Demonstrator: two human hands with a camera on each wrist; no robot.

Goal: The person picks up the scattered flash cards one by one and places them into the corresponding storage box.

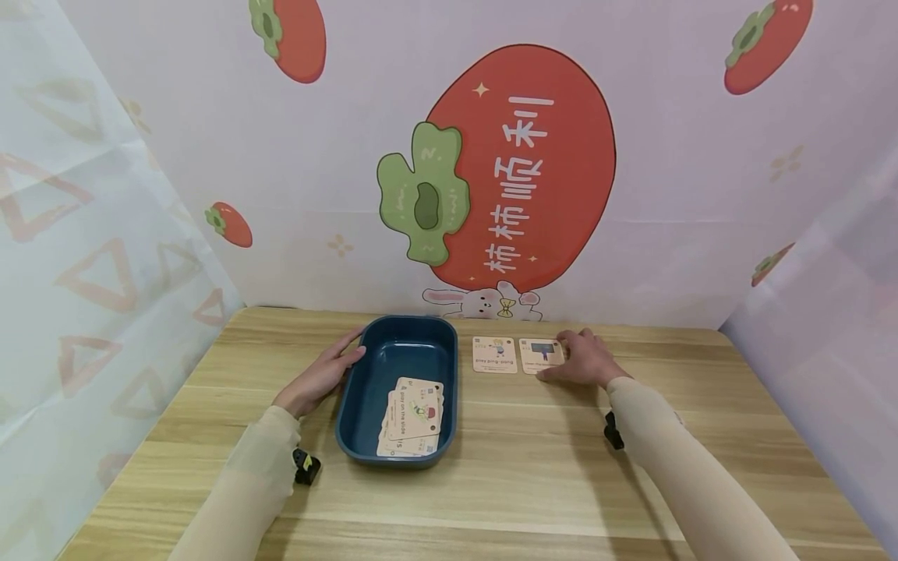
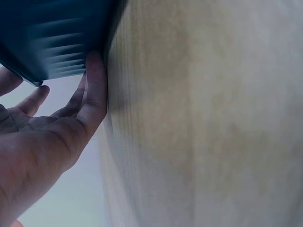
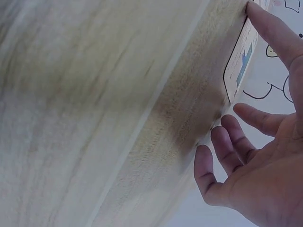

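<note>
My left hand (image 1: 326, 382) rests against the left side of a dark blue tray (image 1: 348, 397); in the left wrist view its fingers (image 2: 92, 99) reach along the tray's outer wall (image 2: 52, 38). Several picture cards (image 1: 414, 413) lie overlapping in the tray's near end, the top one reading "play on the slide". On the table, my right hand (image 1: 585, 360) spreads its thumb and index finger around the right side of a flat card (image 1: 539, 354). The thumb touches that card's edge (image 3: 241, 56) in the right wrist view. Just left of it lies a "play ping-pong" card (image 1: 494, 357).
The wooden table (image 1: 505, 483) ends at the back against a printed cloth (image 1: 659, 257) with red persimmons and a rabbit. Cloth sides (image 1: 91, 257) enclose it left and right. The two table cards lie in a row right of the tray.
</note>
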